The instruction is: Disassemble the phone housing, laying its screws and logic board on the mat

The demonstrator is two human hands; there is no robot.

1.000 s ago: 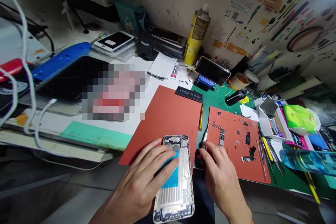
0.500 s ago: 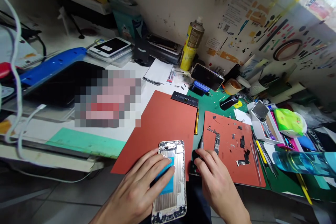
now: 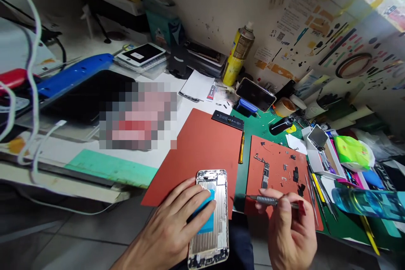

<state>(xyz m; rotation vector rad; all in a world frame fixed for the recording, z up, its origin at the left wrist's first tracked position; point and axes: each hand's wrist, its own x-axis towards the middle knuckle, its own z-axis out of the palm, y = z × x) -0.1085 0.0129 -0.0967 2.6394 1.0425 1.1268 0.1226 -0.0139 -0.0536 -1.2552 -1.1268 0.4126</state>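
My left hand (image 3: pixel 175 219) grips a phone back housing (image 3: pixel 221 215), its fingers lying over the blue film (image 3: pixel 207 217) stuck inside it. The housing's upper end overlaps the front of a large red mat (image 3: pixel 193 152). My right hand (image 3: pixel 292 230) is closed around a screwdriver (image 3: pixel 267 200) with a ridged metal grip and a red end. Its thin tip points left, toward the housing, but apart from it. Beyond the right hand, a logic board (image 3: pixel 265 173) and several small phone parts (image 3: pixel 295 175) lie on a smaller red mat (image 3: pixel 278 156).
A phone battery (image 3: pixel 228 120) and a gold screwdriver (image 3: pixel 241 147) lie near the large mat's right side. Tweezers and a yellow-handled tool (image 3: pixel 318 187) lie at right, beside a blue bottle (image 3: pixel 370 202). A phone (image 3: pixel 256 94) leans behind, near a spray can (image 3: pixel 238 52).
My right hand has come up from the smaller mat's left edge and turned, with the screwdriver now level in its fingers. My left hand keeps its hold on the housing. The view has shifted slightly.
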